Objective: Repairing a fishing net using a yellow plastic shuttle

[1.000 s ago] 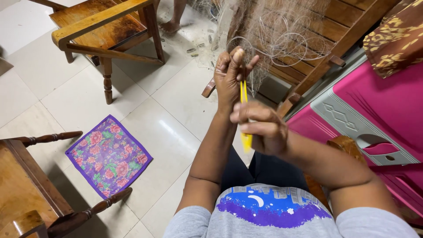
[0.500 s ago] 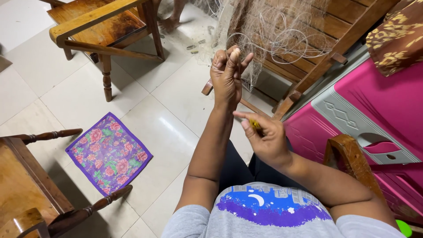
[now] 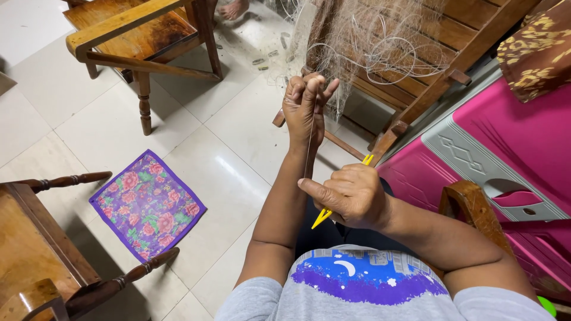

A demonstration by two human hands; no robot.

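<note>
Hands of a seated person at work on a fishing net (image 3: 380,41), seen from above. Left hand (image 3: 306,110), raised and extended forward, is clenched with its grip pinching the net's mesh between thumb and fingers at the net's lower edge. Right hand (image 3: 351,196), drawn back close to the torso, has its grip closed around a yellow netting needle (image 3: 322,218); one pointed end of the needle projects below the fist and a short yellow tip shows above the knuckles. Thin clear line (image 3: 308,145) runs taut from the left hand's pinch down to the right hand. The net, pale and tangled, hangs draped over a wooden slatted bench (image 3: 452,35) at the far edge of the tiled floor (image 3: 238,137), just beyond the left hand.

Surroundings: a wooden chair (image 3: 137,41) stands on the floor at far left; a second wooden chair (image 3: 35,238) occupies the near left corner. Floral purple cloth (image 3: 147,205) lies flat on the floor between the second chair and the person's left arm. Pink plastic stool (image 3: 505,154) sits to the right, beside a curved wooden armrest (image 3: 473,205). A bare foot of another person (image 3: 233,8) shows at the far edge.
</note>
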